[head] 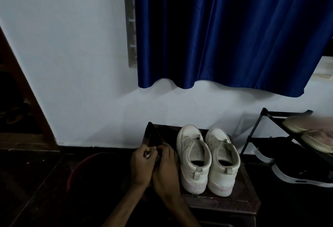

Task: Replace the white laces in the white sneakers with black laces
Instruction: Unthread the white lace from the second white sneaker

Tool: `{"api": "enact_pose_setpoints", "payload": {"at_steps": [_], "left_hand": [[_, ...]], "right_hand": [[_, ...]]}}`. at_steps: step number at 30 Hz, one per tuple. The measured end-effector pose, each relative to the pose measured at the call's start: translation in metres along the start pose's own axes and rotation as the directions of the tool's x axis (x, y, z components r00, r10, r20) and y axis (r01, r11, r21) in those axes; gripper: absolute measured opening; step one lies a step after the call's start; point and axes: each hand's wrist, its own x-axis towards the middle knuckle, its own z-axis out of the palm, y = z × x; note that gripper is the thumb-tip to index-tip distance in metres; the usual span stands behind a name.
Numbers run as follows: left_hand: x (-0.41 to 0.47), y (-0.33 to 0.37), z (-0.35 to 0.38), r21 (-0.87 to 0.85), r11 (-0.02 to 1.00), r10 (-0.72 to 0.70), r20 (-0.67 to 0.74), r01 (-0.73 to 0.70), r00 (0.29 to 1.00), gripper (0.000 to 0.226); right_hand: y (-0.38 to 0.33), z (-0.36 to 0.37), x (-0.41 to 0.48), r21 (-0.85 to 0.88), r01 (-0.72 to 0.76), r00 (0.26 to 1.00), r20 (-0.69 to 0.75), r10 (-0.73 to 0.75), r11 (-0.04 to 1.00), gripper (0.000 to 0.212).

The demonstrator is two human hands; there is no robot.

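Both hands meet at the worktop's (234,201) near-L corner, forearms coming in from the bottom edge. L hand (141,166): grip curled tight, fingertips pinching a small pale bit (147,155) w/ dark stuff under it. R hand (166,170): touching the L, grip curled over the same dark packet (153,136), which runs on toward the worktop's far-L corner. Too dim to tell if it's the black laces.

White sneakers (191,178) stand just R of the R hand, on the worktop, side by side & touching, heels toward the camera, toes to the wall.

Floor L of the worktop: red basin (77,169), mostly in shadow. R of the worktop: black shoe rack (252,136) w/ black shoes (302,174), white-soled, low down & pale shoes (310,124) on the upper shelf.

Behind: pale wall (72,64), blue curtain (225,28) hanging over a window frame (130,19), hem well above the sneakers.
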Motion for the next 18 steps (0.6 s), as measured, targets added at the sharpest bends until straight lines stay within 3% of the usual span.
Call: {"api": "enact_pose_setpoints", "payload": {"at_steps": [3,6,9,11,14,18], "left_hand": [[0.000,0.000,0.000,0.052,0.998,0.044,0.017,-0.045,0.999,0.035],[-0.002,0.002,0.000,0.038,0.998,0.044,0.049,-0.046,0.998,0.030],[-0.004,0.002,0.000,0.044,0.997,0.061,0.084,-0.064,0.995,0.026],[-0.005,-0.001,0.000,0.054,0.996,0.065,0.125,-0.072,0.990,0.023],[-0.002,-0.014,0.003,0.177,0.975,0.106,0.148,-0.131,0.983,0.009],[-0.001,-0.013,0.008,0.214,0.967,0.114,0.111,-0.136,0.987,0.020]], "right_hand": [[-0.003,-0.006,0.001,0.190,-0.078,0.997,0.031,0.073,0.979,0.028],[-0.005,-0.014,0.001,0.387,-0.131,0.991,0.053,0.120,0.913,0.042],[-0.005,-0.014,0.000,0.381,-0.100,0.995,0.040,0.091,0.919,0.043],[-0.004,-0.012,0.000,0.233,-0.005,1.000,0.019,0.001,0.972,0.031],[0.007,-0.005,0.002,-0.172,0.175,0.984,0.010,-0.176,0.969,0.026],[0.015,0.003,0.001,-0.436,0.194,0.980,0.116,-0.160,0.879,0.039]]}}
